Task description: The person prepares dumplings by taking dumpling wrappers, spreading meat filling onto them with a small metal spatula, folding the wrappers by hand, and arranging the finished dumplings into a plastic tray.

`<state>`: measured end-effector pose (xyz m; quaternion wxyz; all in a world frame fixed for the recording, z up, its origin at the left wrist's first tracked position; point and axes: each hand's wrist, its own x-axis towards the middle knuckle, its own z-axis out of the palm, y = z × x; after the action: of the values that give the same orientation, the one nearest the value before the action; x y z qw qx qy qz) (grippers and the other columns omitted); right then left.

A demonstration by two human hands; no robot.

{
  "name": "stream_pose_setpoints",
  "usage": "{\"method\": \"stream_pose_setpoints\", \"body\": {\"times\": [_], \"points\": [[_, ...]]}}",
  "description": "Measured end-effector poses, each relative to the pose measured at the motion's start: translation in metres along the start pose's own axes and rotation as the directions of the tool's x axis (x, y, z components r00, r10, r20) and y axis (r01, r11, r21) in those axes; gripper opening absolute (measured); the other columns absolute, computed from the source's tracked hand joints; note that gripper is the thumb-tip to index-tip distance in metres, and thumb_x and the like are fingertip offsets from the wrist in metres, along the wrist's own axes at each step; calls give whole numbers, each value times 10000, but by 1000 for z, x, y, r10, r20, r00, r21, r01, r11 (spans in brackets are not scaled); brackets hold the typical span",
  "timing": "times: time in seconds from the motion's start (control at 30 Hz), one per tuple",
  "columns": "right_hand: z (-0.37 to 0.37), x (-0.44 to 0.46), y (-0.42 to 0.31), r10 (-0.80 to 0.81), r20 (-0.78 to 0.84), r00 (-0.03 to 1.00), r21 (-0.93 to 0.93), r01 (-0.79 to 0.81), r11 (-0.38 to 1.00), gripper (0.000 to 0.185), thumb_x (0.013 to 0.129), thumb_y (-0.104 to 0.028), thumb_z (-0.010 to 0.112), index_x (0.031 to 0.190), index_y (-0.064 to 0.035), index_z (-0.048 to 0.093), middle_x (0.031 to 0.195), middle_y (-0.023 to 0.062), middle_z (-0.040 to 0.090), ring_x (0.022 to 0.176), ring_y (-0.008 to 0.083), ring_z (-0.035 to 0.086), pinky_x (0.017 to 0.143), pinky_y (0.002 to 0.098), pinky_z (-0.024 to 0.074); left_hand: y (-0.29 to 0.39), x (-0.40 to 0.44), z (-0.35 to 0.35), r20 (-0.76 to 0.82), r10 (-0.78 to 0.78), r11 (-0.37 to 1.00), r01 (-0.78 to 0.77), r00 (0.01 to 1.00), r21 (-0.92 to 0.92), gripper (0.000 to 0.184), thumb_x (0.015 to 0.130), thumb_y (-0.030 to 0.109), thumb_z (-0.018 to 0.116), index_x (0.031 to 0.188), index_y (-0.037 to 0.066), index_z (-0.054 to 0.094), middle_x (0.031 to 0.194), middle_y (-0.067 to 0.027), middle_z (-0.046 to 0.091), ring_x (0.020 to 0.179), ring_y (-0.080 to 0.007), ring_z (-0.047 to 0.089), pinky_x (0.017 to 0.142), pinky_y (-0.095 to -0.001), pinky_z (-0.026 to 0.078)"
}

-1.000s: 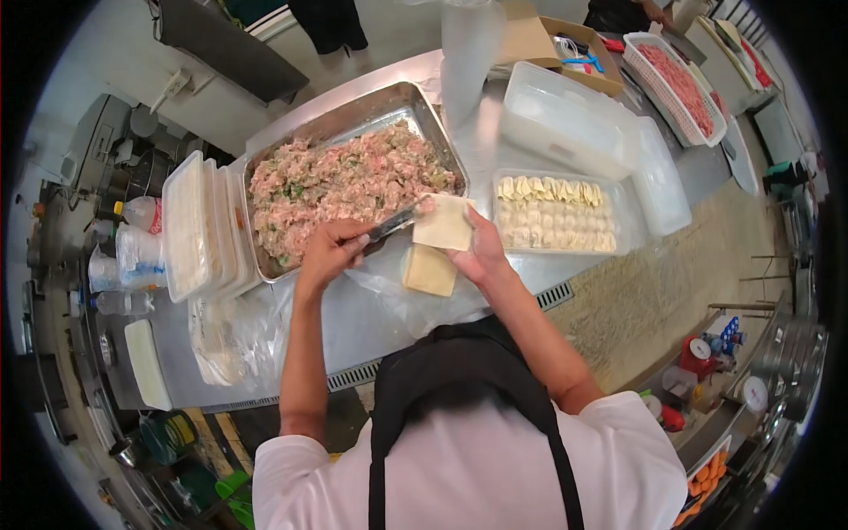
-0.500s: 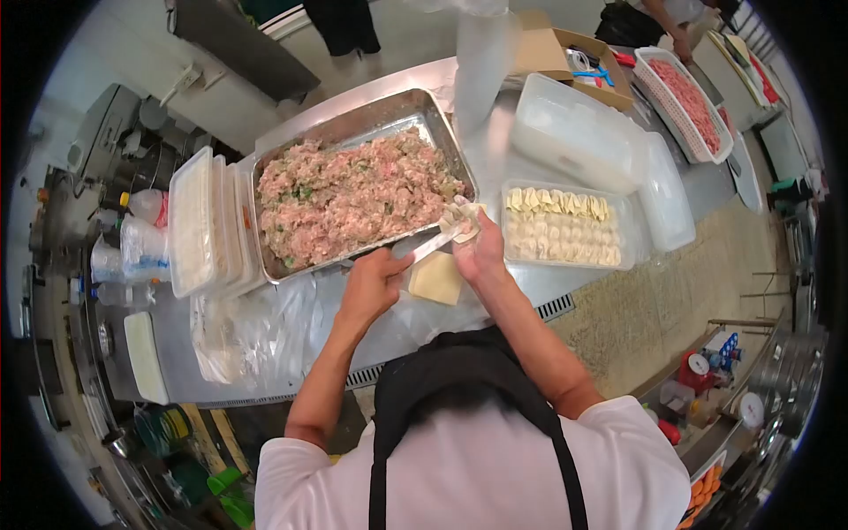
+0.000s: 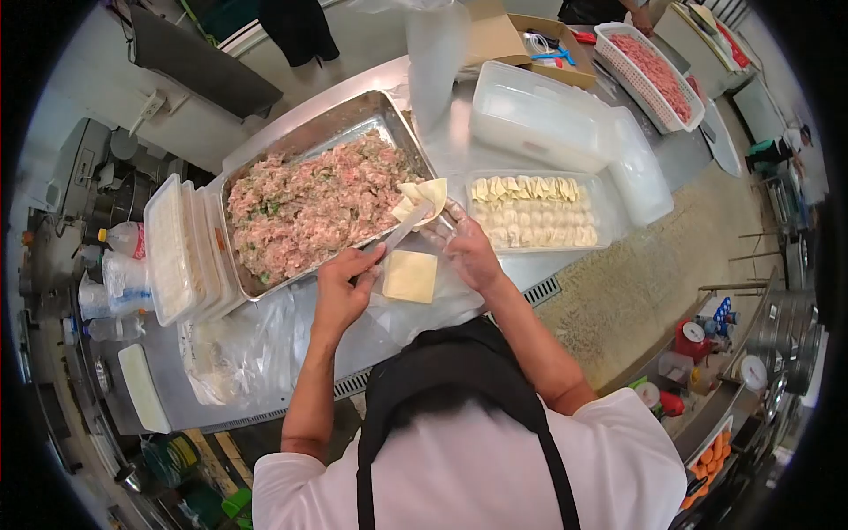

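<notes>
My left hand point(image 3: 346, 284) is closed round the handle end of a flat spatula point(image 3: 403, 231), whose tip touches a partly folded dough wrapper point(image 3: 427, 198). The wrapper rests on the fingers of my right hand point(image 3: 470, 251), with a bit of meat filling at its middle. Below the hands a stack of square wrappers point(image 3: 411, 276) lies on the steel table. To the left stands a metal tray point(image 3: 231, 265) of minced meat with green bits point(image 3: 309, 203). On the right, a clear container point(image 3: 604, 231) holds rows of folded dumplings point(image 3: 528, 212).
Lidded plastic boxes point(image 3: 172, 252) stand at the left, near plastic bags point(image 3: 238, 353). Empty clear containers point(image 3: 539, 115), a cardboard box point(image 3: 491, 40) and a white basket of mince point(image 3: 649, 75) are at the back right. Other people are partly visible beyond.
The flat wrapper has been partly folded on my right hand. The spatula has moved from the tray edge to the wrapper. The camera view has shifted.
</notes>
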<state>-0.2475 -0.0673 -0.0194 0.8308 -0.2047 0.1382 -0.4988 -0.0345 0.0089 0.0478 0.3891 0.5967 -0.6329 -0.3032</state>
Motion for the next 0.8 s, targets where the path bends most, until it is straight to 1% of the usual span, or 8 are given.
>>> {"method": "stream_pose_setpoints", "body": {"times": [0.07,0.1,0.17,0.3,0.4,0.5,0.6,0.8], "points": [[-11,-1,8,-185,-71,980,-667,91,739,687,760,10,590,1428,-9,434,1349,139,572,1179,276,606,985,351,490,3,-2,-3,23,29,999,-29,999,25,407,760,-75,667,1132,73,742,776,-116,665,681,-210,632,624,-307,472],[-7,-4,9,-192,-76,978,-669,93,737,687,760,10,590,1428,-9,434,1349,139,572,1179,276,606,985,351,490,9,-4,-4,30,33,999,-34,999,22,407,760,-75,667,1132,73,742,776,-116,665,681,-210,632,624,-307,472],[0,-9,8,-329,44,943,-951,140,274,475,772,22,617,1246,-3,597,1117,145,684,994,270,678,848,334,533,25,-7,-2,207,-94,992,74,974,103,361,796,-53,684,1134,63,739,742,-89,600,692,-153,567,630,-284,437],[-11,-10,2,-381,254,889,-956,290,40,126,869,-111,711,951,-18,685,748,41,670,714,138,653,679,329,526,28,-9,-13,273,-8,976,-52,962,211,370,783,-61,679,1124,68,743,736,-102,623,632,-191,554,600,-322,436],[-48,-13,-11,-425,-13,905,-995,32,99,180,900,-194,687,911,-15,669,778,138,669,718,278,646,672,358,507,27,-9,-31,61,46,999,-47,997,21,362,789,-61,683,1131,45,736,757,-105,629,672,-189,561,629,-305,440],[-33,-29,-68,-649,-264,713,-919,18,394,306,965,-263,648,785,-17,669,642,-16,569,601,86,483,562,295,411,34,-8,-42,6,-40,999,39,999,17,369,783,-64,685,1138,28,730,776,-106,632,710,-185,571,653,-294,445],[-85,-32,-139,-790,-225,571,-972,-82,218,523,999,-401,591,639,-22,574,595,14,532,592,121,479,569,319,412,23,-11,-41,18,6,999,-7,1000,52,378,780,-58,692,1142,42,733,786,-98,638,714,-170,569,657,-280,445],[-137,-40,-238,-612,-411,675,-896,-422,137,433,1012,-424,537,878,-33,664,721,86,624,663,210,592,583,339,474,11,-17,-37,9,-100,994,99,995,50,381,776,-34,706,1143,63,738,781,-88,645,672,-154,564,645,-268,444]]}}
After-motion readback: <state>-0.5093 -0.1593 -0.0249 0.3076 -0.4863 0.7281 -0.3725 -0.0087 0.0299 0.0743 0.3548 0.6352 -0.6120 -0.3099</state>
